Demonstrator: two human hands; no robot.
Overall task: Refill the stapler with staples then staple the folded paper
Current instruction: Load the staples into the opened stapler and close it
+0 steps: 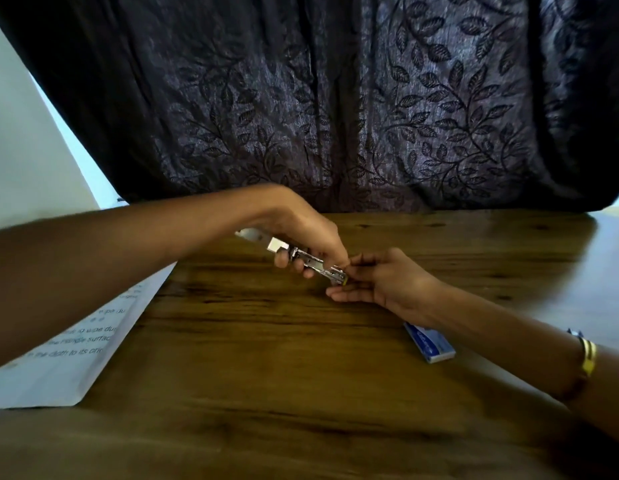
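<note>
Your left hand has the stapler wrapped in a curled grip, lifted clear of the desk with its metal staple channel exposed and pointing toward your right side; holding it in the air like that looks meant to keep the open channel steady and facing the hand that feeds it. Your right hand meets it at the channel's near end, thumb and forefinger brought together in a pinching grip right at the yellow-tipped end, the other fingers loosely extended underneath. Whether a strip of staples sits between those fingertips is too small and blurred to tell, so judge the refill as in progress, not finished. The staple box, blue and white, lies on the desk just behind your right wrist, partly hidden by the forearm, near enough to reach again if you need more. The folded paper lies at the left edge of the desk, partly under your left forearm and well apart from the stapler, so it waits untouched for the stapling step. A dark leaf-patterned curtain hangs behind the desk. Nothing lies between your hands and the paper, though your own left arm crosses over it and will have to lift away first.
</note>
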